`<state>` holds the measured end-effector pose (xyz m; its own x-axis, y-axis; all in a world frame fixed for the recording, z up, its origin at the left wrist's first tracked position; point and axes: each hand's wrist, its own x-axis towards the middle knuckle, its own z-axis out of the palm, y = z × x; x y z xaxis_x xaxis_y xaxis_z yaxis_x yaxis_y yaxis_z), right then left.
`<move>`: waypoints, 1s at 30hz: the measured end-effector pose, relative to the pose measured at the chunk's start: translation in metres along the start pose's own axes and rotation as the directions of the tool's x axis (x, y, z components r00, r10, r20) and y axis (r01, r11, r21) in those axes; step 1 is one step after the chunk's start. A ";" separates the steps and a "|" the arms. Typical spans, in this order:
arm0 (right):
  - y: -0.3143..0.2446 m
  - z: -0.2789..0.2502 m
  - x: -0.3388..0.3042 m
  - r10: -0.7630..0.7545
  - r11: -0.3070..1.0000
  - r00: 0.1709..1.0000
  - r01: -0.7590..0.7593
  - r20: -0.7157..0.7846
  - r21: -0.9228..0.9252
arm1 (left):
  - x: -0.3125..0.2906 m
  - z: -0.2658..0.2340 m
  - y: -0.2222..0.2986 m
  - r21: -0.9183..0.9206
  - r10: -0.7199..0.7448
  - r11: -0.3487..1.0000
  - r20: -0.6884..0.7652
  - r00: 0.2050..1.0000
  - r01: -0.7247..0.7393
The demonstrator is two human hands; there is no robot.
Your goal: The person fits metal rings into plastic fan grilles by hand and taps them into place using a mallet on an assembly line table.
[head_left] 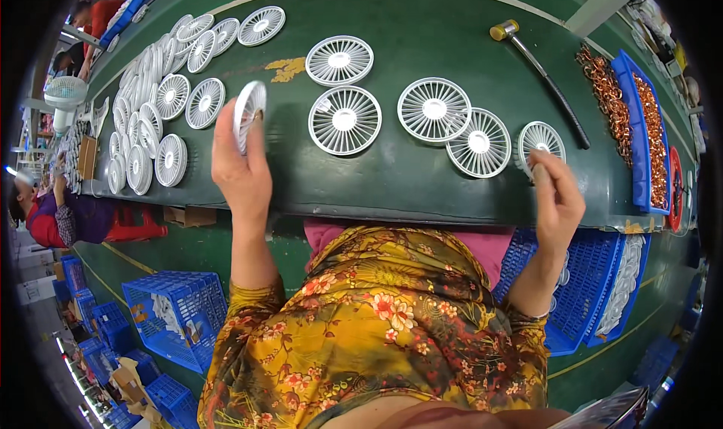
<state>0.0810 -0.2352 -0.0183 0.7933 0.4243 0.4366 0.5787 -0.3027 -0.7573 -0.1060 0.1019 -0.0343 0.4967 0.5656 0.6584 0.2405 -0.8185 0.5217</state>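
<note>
Head cam: green worktable (422,180) littered with flat round white plastic fan grilles (345,119), a yellow-headed mallet (538,67) and a blue tray of copper coils (649,139) off to the right. Left hand (241,169) is raised, fingers pinched around one white grille (249,111) held on edge. Right hand (556,195) is curled, fingertips on another grille (540,143) at the table's near edge.

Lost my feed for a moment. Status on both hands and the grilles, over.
Left hand gripping a white fan grille on edge. Right hand pinching a grille at the belt's near edge. Four flat grilles between them; hammer beyond.
</note>
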 end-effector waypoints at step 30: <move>-0.062 0.142 0.008 -0.397 0.791 0.809 0.541 0.434 -0.285 | -0.005 0.005 0.039 0.388 0.166 0.807 0.573 0.802 -0.444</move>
<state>0.0251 -0.0918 -0.0369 0.3295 0.8336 0.4433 0.9412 -0.2529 -0.2241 -0.0950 0.0666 -0.0200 0.9165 0.2599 0.3042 0.2970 -0.9514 -0.0819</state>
